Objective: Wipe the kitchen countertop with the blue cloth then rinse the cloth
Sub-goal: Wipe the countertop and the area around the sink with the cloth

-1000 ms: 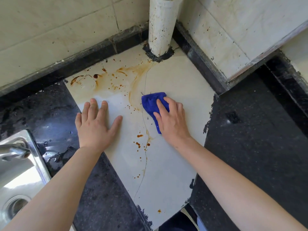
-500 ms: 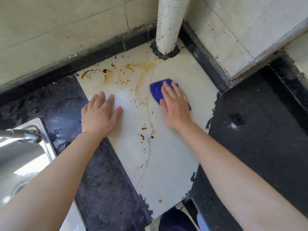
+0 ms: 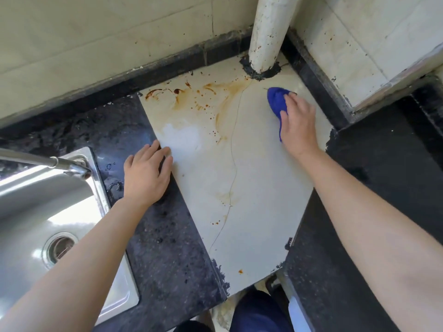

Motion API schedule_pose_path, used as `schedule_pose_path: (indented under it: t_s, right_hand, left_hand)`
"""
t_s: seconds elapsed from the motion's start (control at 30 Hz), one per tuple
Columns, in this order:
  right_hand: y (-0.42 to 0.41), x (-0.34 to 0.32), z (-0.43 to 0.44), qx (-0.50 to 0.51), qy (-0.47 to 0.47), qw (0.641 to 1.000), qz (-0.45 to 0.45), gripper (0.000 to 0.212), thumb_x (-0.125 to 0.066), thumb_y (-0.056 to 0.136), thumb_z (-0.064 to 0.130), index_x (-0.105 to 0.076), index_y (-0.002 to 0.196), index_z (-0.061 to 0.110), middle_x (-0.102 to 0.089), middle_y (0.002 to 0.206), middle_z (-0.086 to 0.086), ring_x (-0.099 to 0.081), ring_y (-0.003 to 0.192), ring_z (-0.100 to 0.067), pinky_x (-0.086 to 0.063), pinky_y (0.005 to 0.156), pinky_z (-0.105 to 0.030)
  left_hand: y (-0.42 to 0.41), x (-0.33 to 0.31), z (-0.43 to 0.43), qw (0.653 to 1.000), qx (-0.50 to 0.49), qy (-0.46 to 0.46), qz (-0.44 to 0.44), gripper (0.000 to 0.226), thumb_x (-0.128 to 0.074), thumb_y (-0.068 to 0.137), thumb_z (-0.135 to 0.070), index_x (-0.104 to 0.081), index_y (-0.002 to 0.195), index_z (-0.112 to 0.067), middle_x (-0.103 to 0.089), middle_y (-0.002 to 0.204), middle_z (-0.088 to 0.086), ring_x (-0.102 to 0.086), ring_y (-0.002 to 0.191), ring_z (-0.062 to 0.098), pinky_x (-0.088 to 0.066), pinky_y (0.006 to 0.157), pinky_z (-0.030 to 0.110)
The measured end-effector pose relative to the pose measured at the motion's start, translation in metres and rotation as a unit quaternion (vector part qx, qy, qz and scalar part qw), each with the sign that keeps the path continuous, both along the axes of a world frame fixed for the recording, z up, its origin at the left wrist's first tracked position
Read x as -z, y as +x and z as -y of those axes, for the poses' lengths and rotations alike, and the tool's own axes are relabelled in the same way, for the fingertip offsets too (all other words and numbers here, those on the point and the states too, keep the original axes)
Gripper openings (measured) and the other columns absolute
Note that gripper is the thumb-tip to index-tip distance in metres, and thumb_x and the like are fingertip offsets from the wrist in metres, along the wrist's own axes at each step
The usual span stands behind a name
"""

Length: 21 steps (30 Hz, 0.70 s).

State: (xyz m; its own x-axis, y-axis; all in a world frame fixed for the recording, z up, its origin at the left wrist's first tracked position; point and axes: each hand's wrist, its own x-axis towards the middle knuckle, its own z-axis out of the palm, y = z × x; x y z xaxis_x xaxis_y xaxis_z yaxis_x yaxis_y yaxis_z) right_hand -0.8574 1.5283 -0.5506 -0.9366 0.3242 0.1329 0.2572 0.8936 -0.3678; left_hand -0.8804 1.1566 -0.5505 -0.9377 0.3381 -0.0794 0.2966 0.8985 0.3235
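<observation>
Two hands flat: right hand (image 3: pixel 297 123) presses cloth (image 3: pixel 276 101) onto desk (image 3: pixel 251 176), cloth under its fingertips; left hand (image 3: pixel 146 173) rests empty. Cloth likely soft, light, damp; grab the bunched top.

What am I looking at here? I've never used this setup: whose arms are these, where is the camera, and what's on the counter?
There is no machine: these are a person's two bare arms, seen by one wide-angle camera worn on their head, looking forward and down. The right hand presses a bunched blue cloth onto a pale tile set into the dark stone countertop, near the foot of a white pipe in the corner. The left hand rests flat at the tile's left edge and holds nothing. Brown stains spread over the tile's far part, with a few spots nearer, and a thin crack runs down it. On the left is a steel sink with a tap above it.
</observation>
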Motion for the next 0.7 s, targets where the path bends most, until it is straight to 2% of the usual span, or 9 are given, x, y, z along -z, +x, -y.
schedule_pose_path:
  t_s: [0.1, 0.17, 0.27, 0.33, 0.4, 0.47, 0.6, 0.67, 0.7]
  right_hand:
    - [0.001, 0.019, 0.049, 0.037, 0.002, 0.999, 0.015, 0.043, -0.049, 0.098, 0.006, -0.05, 0.14, 0.004, -0.046, 0.15, -0.014, -0.044, 0.125, -0.037, -0.037, 0.102, -0.047]
    - [0.022, 0.031, 0.107, -0.088, -0.011, 0.996, -0.024, 0.042, -0.052, 0.09, 0.0, -0.058, 0.132, 0.0, -0.054, 0.141, -0.017, -0.052, 0.115, -0.038, -0.04, 0.098, -0.043]
    - [0.068, 0.024, 0.159, -0.31, -0.048, 0.949, -0.002, 0.044, -0.049, 0.086, -0.002, -0.061, 0.129, -0.001, -0.057, 0.139, -0.017, -0.05, 0.116, -0.036, -0.043, 0.098, -0.041]
    - [0.075, 0.011, 0.144, -0.355, -0.05, 0.934, 0.013, 0.047, -0.039, 0.091, 0.002, -0.057, 0.135, 0.002, -0.055, 0.143, -0.012, -0.046, 0.122, -0.031, -0.045, 0.099, -0.045]
    - [0.051, 0.004, 0.106, -0.295, -0.023, 0.955, -0.024, 0.043, -0.045, 0.095, 0.003, -0.056, 0.136, 0.001, -0.056, 0.141, -0.013, -0.049, 0.12, -0.033, -0.046, 0.099, -0.049]
    - [0.012, 0.0, 0.057, -0.176, 0.001, 0.983, -0.047, 0.04, -0.048, 0.097, 0.009, -0.055, 0.135, -0.003, -0.057, 0.137, -0.019, -0.052, 0.116, -0.041, -0.041, 0.101, -0.047]
    - [-0.061, 0.006, -0.002, 0.04, -0.016, 0.999, -0.025, 0.045, -0.042, 0.098, 0.022, -0.055, 0.135, -0.002, -0.055, 0.135, -0.024, -0.051, 0.12, -0.045, -0.034, 0.105, -0.043]
    - [-0.076, 0.019, 0.029, 0.066, 0.021, 0.997, -0.017, 0.043, -0.046, 0.098, 0.023, -0.057, 0.135, 0.005, -0.055, 0.138, -0.018, -0.05, 0.12, -0.041, -0.038, 0.103, -0.046]
    - [-0.078, 0.023, 0.055, 0.036, 0.038, 0.998, -0.03, 0.041, -0.049, 0.097, 0.022, -0.057, 0.135, 0.007, -0.056, 0.138, -0.015, -0.05, 0.119, -0.039, -0.041, 0.1, -0.047]
  left_hand:
    - [-0.002, -0.001, 0.003, 1.0, -0.01, 0.012, -0.012, 0.045, -0.033, 0.104, -0.042, -0.065, 0.125, -0.017, -0.055, 0.144, 0.007, -0.046, 0.138, 0.031, -0.032, 0.108, 0.055]
    - [-0.005, -0.001, 0.005, 0.999, -0.031, 0.006, -0.013, 0.046, -0.036, 0.104, -0.04, -0.061, 0.132, -0.015, -0.049, 0.149, 0.011, -0.043, 0.139, 0.034, -0.031, 0.111, 0.055]
    - [-0.014, -0.005, 0.005, 0.998, -0.051, -0.026, 0.021, 0.052, -0.034, 0.106, -0.044, -0.042, 0.15, -0.019, -0.028, 0.162, 0.015, -0.028, 0.148, 0.036, -0.022, 0.119, 0.055]
    - [-0.026, -0.008, -0.001, 0.995, -0.062, -0.046, 0.065, 0.061, -0.029, 0.104, -0.056, -0.023, 0.158, -0.028, -0.008, 0.168, 0.009, -0.007, 0.155, 0.028, -0.009, 0.124, 0.052]
    - [-0.038, -0.006, -0.007, 0.991, -0.052, -0.078, 0.093, 0.072, -0.022, 0.097, -0.07, -0.008, 0.159, -0.035, 0.006, 0.169, 0.004, 0.007, 0.155, 0.023, 0.0, 0.124, 0.051]
    - [-0.043, 0.0, -0.012, 0.987, -0.037, -0.114, 0.109, 0.082, -0.016, 0.09, -0.081, 0.001, 0.158, -0.038, 0.013, 0.168, 0.002, 0.015, 0.154, 0.024, 0.005, 0.123, 0.053]
    - [-0.044, 0.008, -0.012, 0.986, -0.042, -0.123, 0.106, 0.09, -0.016, 0.085, -0.088, 0.005, 0.158, -0.04, 0.015, 0.168, 0.001, 0.017, 0.153, 0.025, 0.005, 0.123, 0.055]
    - [-0.046, 0.006, -0.011, 0.986, -0.037, -0.124, 0.109, 0.09, -0.017, 0.085, -0.088, 0.005, 0.158, -0.041, 0.015, 0.168, 0.0, 0.016, 0.154, 0.024, 0.004, 0.123, 0.054]
    - [-0.046, 0.005, -0.012, 0.986, -0.036, -0.12, 0.109, 0.09, -0.018, 0.085, -0.088, 0.004, 0.158, -0.041, 0.015, 0.168, 0.0, 0.016, 0.154, 0.024, 0.004, 0.123, 0.054]
